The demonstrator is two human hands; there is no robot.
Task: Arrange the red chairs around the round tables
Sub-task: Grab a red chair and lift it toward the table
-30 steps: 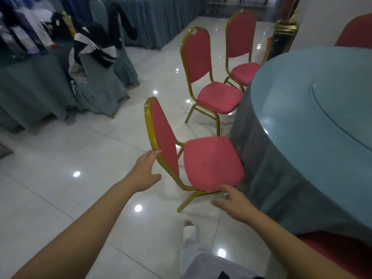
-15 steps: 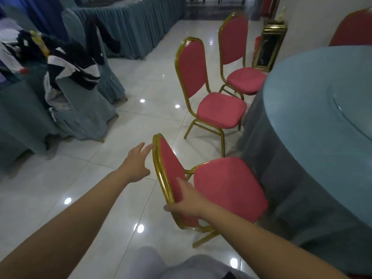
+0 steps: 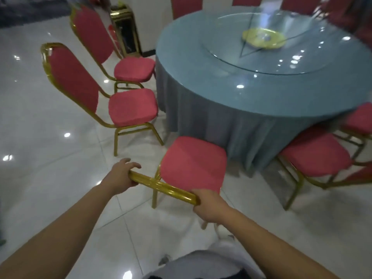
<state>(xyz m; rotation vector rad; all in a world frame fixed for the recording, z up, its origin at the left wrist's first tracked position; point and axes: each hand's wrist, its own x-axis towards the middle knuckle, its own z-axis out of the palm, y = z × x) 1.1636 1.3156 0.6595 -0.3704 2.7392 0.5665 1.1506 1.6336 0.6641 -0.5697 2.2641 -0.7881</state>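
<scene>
A red chair (image 3: 193,164) stands on the near side of the round surface (image 3: 201,93). Its seat points toward the surface and its gold top rail (image 3: 163,187) is on the side away from it. The left hand (image 3: 122,176) is curled round the rail's left end, and the right hand (image 3: 209,206) is clamped round its right end. The front edge of the seat is just beside the grey-blue cloth (image 3: 211,121) hanging from the surface; whether the two touch cannot be told.

A second chair (image 3: 132,106) stands at the left of the surface, its seat close to the cloth. A third chair (image 3: 133,69) is further round the left side, just beyond the second. Two more chairs stand round the near right side of the surface: one (image 3: 316,156) close to the held chair and another (image 3: 360,121) beyond it, cut off by the picture's edge. Red chair backs (image 3: 186,7) show along the far side.

On the surface lies a round glass turntable (image 3: 261,63), with a yellow plate (image 3: 263,38) near its middle. A gold stand (image 3: 125,33) is against the wall, beyond the third chair on the far left of the surface. Everything stands on a glossy white tiled floor (image 3: 50,178).
</scene>
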